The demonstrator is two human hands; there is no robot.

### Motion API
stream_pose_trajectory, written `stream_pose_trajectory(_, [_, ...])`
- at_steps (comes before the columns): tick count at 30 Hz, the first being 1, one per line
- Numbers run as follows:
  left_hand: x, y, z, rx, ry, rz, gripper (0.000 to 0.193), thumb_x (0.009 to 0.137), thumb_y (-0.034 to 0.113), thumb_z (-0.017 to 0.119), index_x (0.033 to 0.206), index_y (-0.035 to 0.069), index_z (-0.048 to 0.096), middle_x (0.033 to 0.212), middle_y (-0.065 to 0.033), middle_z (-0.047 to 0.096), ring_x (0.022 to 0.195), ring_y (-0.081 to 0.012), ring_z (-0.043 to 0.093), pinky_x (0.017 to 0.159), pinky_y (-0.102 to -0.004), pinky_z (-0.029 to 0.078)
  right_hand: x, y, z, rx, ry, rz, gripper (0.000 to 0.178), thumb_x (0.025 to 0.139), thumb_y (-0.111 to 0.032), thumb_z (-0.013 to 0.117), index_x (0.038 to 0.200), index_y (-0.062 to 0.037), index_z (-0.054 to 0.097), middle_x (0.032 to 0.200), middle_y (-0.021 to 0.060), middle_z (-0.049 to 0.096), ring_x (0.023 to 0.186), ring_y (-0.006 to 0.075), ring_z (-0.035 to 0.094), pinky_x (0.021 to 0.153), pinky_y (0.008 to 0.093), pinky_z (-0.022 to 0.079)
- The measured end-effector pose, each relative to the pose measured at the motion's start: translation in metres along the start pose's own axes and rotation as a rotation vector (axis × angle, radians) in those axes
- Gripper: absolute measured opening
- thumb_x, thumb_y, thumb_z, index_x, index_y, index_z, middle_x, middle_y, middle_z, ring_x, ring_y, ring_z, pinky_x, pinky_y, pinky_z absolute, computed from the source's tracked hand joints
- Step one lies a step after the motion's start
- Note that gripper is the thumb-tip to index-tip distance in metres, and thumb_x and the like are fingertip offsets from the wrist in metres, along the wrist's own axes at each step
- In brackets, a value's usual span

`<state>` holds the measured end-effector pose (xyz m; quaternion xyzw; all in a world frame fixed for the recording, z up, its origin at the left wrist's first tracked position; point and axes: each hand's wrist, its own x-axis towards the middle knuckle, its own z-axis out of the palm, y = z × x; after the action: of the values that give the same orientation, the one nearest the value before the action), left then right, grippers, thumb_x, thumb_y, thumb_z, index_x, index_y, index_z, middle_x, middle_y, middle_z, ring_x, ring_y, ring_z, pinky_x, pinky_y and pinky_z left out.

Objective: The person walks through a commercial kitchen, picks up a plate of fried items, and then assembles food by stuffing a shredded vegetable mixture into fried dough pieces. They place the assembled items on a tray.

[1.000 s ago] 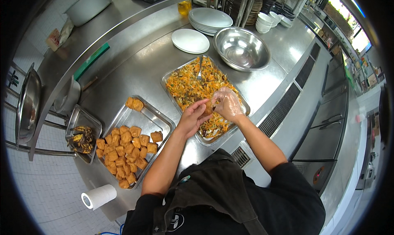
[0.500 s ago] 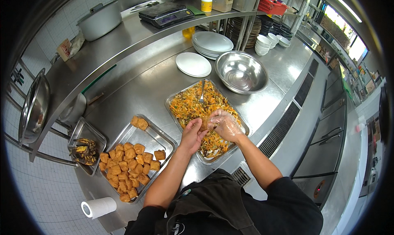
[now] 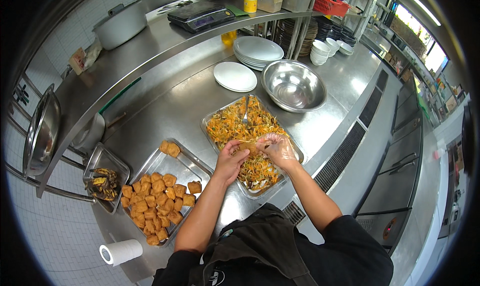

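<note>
Both hands hold one piece of fried tofu (image 3: 247, 146) over a tray of shredded vegetables (image 3: 227, 127). My bare left hand (image 3: 230, 161) grips its left side. My right hand (image 3: 276, 149), in a clear plastic glove, pinches the opposite edge, its fingertips partly hidden. A fork (image 3: 246, 111) lies in the orange, yellow and dark vegetable shreds. To the left, a metal tray (image 3: 192, 164) carries a heap of golden fried tofu pieces (image 3: 156, 198), with a couple set apart in its far corner (image 3: 169, 148).
A steel bowl (image 3: 294, 86) and white plates (image 3: 236, 76) stand beyond the vegetable tray. A small tray with dark-yellow peels (image 3: 103, 184) and a white roll (image 3: 121, 252) sit at the left. Above runs a shelf with a scale (image 3: 201, 17) and a pot (image 3: 121, 27).
My hands have drawn slightly apart, the left one moving a little left. The tofu piece now shows wider between them, its edge stretched toward the gloved fingers.
</note>
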<state>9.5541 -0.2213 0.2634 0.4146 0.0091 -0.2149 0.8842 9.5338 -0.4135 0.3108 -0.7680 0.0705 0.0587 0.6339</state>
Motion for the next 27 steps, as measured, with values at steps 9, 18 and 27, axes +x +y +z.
stream_pose_trajectory(9, [-0.002, 0.008, 0.001, 0.470, -0.047, 0.074, 0.042, 0.088, 0.001, 0.075, 0.125, 0.002, 0.055, 0.118, -0.0052, 0.058, 0.107, -0.0174, 0.065, 0.087, -0.0273, 0.057, -0.003, -0.023, -0.006, -0.230, 0.020, -0.289, 0.020, 0.083, -0.016, 0.078, 0.098, -0.0039, 0.074, 0.081, 0.0086, 0.071, 0.075, 0.0136, 0.066, 0.073, 0.0285, 0.053])
stream_pose_trajectory(18, [-0.002, 0.001, -0.003, 0.173, 0.056, 0.055, 0.034, 0.094, 0.002, 0.067, 0.123, 0.007, 0.050, 0.114, -0.0070, 0.063, 0.103, -0.0182, 0.067, 0.087, -0.0305, 0.058, -0.001, -0.023, -0.003, -0.448, 0.059, -0.199, 0.017, 0.081, -0.015, 0.074, 0.097, -0.0065, 0.075, 0.085, 0.0158, 0.072, 0.077, 0.0307, 0.069, 0.075, 0.0352, 0.054])
stream_pose_trajectory(27, [0.000, -0.007, -0.023, -0.186, 0.041, -0.110, 0.027, 0.106, 0.021, 0.050, 0.128, 0.006, 0.053, 0.115, -0.0116, 0.066, 0.101, -0.0249, 0.069, 0.086, -0.0327, 0.062, 0.008, 0.005, -0.026, -0.356, -0.191, -0.135, 0.015, 0.088, -0.016, 0.071, 0.097, -0.0040, 0.074, 0.098, 0.0154, 0.072, 0.093, 0.0326, 0.068, 0.084, 0.0393, 0.054])
